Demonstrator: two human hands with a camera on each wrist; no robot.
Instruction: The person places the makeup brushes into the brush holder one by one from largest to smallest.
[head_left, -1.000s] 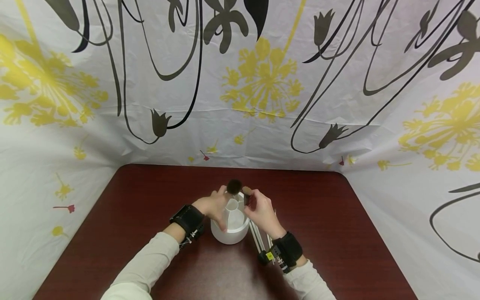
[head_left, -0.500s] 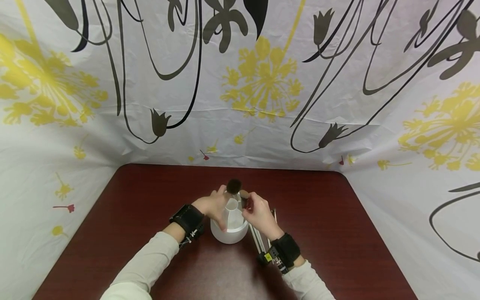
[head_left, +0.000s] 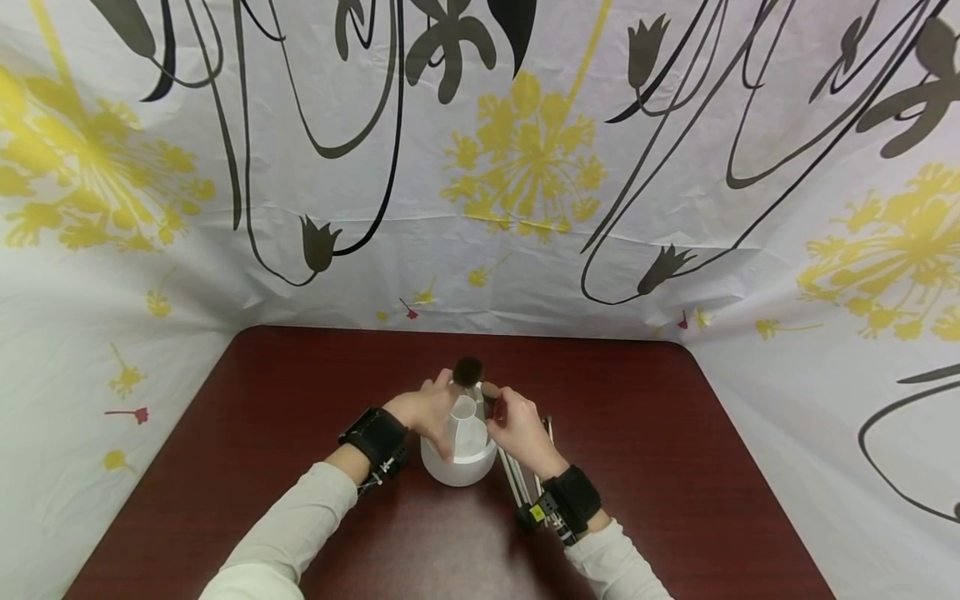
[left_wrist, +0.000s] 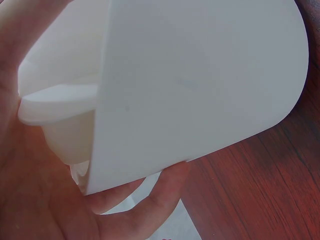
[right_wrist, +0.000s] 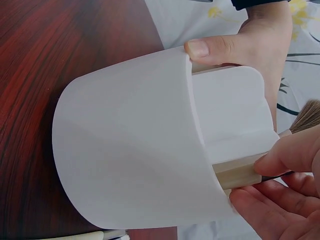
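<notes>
A white divided brush holder (head_left: 459, 469) stands upright on the table, its compartments facing up. My left hand (head_left: 429, 412) grips it from the left, thumb hooked over the rim (right_wrist: 190, 90) in the right wrist view. My right hand (head_left: 520, 429) pinches a brush between thumb and fingers at the right side of the holder. This brush has a cream handle (right_wrist: 239, 176) that runs down inside the wall; its tan tip (head_left: 490, 389) shows above my fingers. Another brush, with a bushy dark head (head_left: 468, 372), stands at the back of the holder. Its handle is mostly hidden.
Several slender pale-handled brushes (head_left: 514, 477) lie on the dark red table (head_left: 337, 367), right of the holder and partly under my right forearm. A patterned white cloth (head_left: 360, 275) hangs behind and beside the table.
Over the last second my right hand has shifted slightly left, and the pinched brush has sunk a little deeper into the holder. My left hand has kept its grip, practically unmoved.
</notes>
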